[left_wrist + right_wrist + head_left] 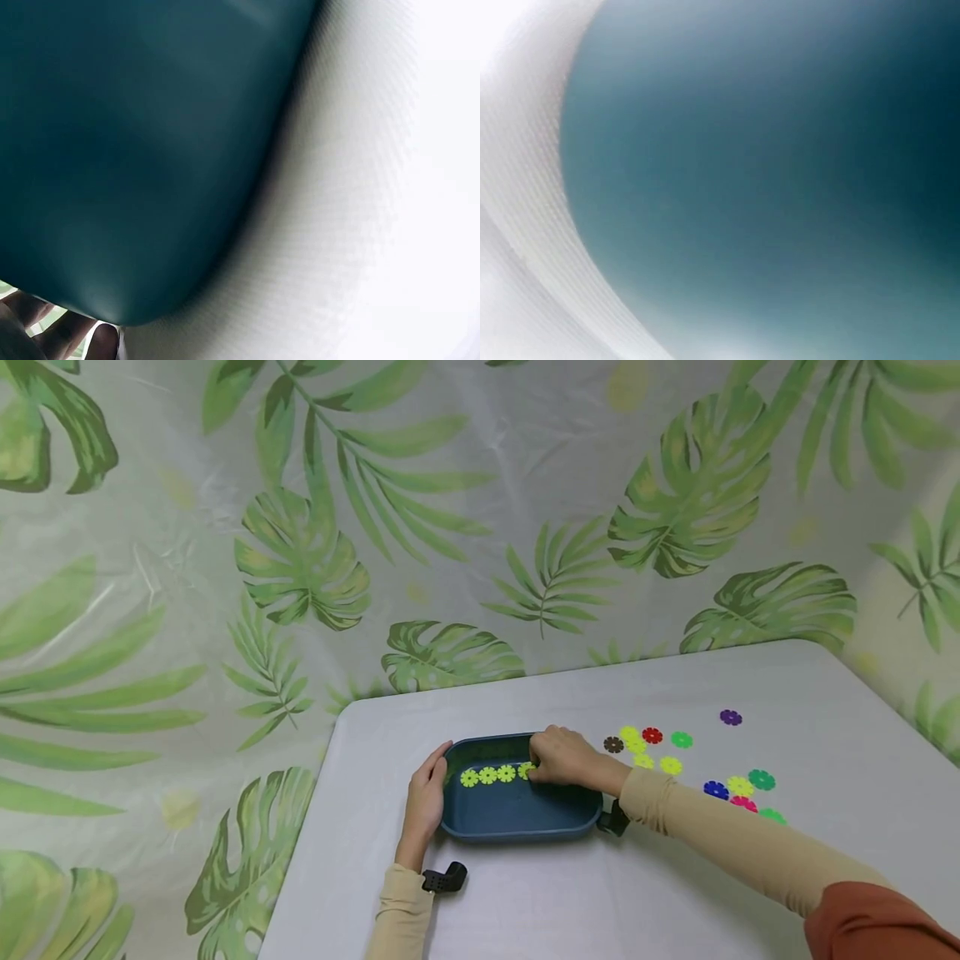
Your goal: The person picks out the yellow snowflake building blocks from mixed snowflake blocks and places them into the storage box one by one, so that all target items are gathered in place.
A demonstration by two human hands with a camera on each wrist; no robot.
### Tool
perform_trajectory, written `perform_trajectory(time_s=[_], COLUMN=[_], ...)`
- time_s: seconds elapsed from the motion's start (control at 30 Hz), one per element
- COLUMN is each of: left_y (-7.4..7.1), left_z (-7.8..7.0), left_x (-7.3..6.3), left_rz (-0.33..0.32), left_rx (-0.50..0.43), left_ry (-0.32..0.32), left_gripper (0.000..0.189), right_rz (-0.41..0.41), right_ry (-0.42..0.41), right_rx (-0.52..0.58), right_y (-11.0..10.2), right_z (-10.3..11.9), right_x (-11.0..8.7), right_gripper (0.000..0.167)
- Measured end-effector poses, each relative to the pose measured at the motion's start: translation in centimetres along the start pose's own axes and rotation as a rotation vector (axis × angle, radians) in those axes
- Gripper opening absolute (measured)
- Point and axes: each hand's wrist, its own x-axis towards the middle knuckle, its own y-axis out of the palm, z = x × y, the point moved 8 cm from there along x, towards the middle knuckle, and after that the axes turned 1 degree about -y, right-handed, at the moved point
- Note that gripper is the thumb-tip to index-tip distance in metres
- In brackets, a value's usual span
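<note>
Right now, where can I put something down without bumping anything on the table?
On the table in front of the tray, between the left sleeve and right sleeve; also left of the left hand, out to the table's edge. It's crowded right of the tray, among the scattered colourful discs.

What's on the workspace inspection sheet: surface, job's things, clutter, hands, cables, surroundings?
Surface: white table.
Job's things: blue tray on it, holding a row of four visible yellow-green discs; the right one is partly hidden.
Clutter: loose multicoloured discs scattered right of the tray.
Hands: left hand touches the tray's left end; right hand reaches inside, at the row's right end, grip unclear.
Cables: nothing seen.
Surroundings: leaf-print covering behind the table.
</note>
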Motion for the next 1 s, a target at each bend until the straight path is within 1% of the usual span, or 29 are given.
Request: perform_trajectory(time_s=[0.07, 0.1, 0.33, 0.57, 0.73, 0.87, 1.0], left_y=[0.0, 0.0, -0.1, 0.0, 0.0, 0.1, 0.0], left_z=[0.0, 0.0, -0.1, -0.1, -0.1, 0.0, 0.0], left_x=[0.0, 0.1, 0.1, -0.1, -0.1, -0.1, -0.1], left_rz=[-0.002, -0.004, -0.004, 0.005, 0.004, 0.004, 0.002], left_rx=[0.001, 0.002, -0.001, -0.005, -0.009, -0.007, -0.008], left_ry=[0.004, 0.003, 0.005, 0.007, 0.013, 0.011, 0.012], left_gripper=[0.039, 0.039, 0.039, 0.039, 0.039, 0.039, 0.039], right_rz=[-0.025, -0.037, -0.127, -0.24, -0.289, -0.334, -0.362], right_ry=[0.013, 0.017, 0.019, -0.001, 0.031, 0.059, 0.106], right_rx=[0.015, 0.02, 0.093, 0.168, 0.197, 0.2, 0.194], right_y=[-0.8, -1.2, -4.1, -6.2, -7.3, -7.9, -8.3], right_z=[-0.1, -0.1, -0.8, -2.7, -4.6, -6.7, -9.0], right_x=[-0.2, -0.3, -1.5, -3.1, -4.1, -5.3, -6.7], right_gripper=[0.017, 0.016, 0.014, 0.01, 0.011, 0.012, 0.012])
